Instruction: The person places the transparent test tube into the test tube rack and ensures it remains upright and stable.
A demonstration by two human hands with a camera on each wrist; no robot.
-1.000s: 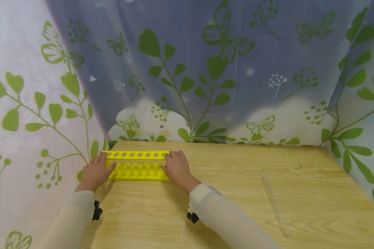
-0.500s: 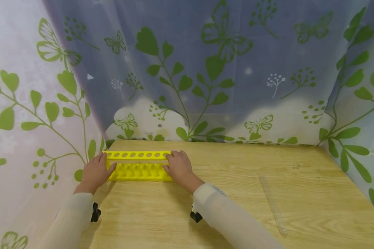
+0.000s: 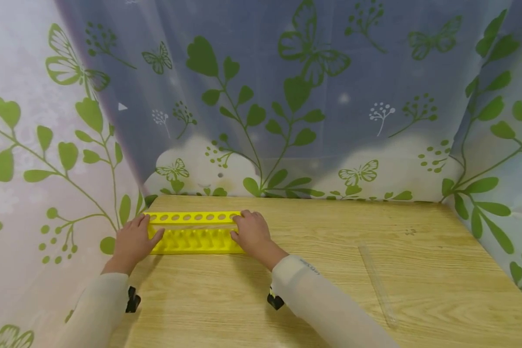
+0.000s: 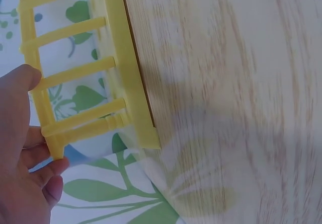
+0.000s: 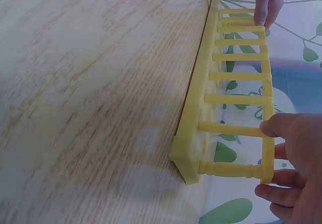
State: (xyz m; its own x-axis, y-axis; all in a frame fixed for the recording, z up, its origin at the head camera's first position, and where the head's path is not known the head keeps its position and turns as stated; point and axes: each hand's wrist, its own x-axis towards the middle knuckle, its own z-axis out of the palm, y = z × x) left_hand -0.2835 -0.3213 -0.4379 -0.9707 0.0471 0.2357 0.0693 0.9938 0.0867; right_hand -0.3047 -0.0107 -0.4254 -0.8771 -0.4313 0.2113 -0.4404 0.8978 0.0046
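A yellow test tube rack (image 3: pixel 195 241), with a row of round holes along its top bar and pegs below, stands upright at the table's back left. My left hand (image 3: pixel 132 239) grips the left end of the top bar. In the left wrist view the thumb of my left hand (image 4: pixel 20 128) lies on the bar's near edge, its fingers round the end. At the other end, my right hand (image 3: pixel 252 234) holds the top bar. The right wrist view has the thumb of my right hand (image 5: pixel 297 153) at the near edge and fingertips at the bar's corner.
A long clear tube or strip (image 3: pixel 377 285) lies on the wooden table (image 3: pixel 313 290) to the right. Patterned cloth (image 3: pixel 304 121) with leaves and butterflies hangs behind the table and at both sides, close to the rack's left end.
Both hands and the rack have shifted slightly to the right along the table. The head view has turned a little, so the background sits further left. The grip looks the same.
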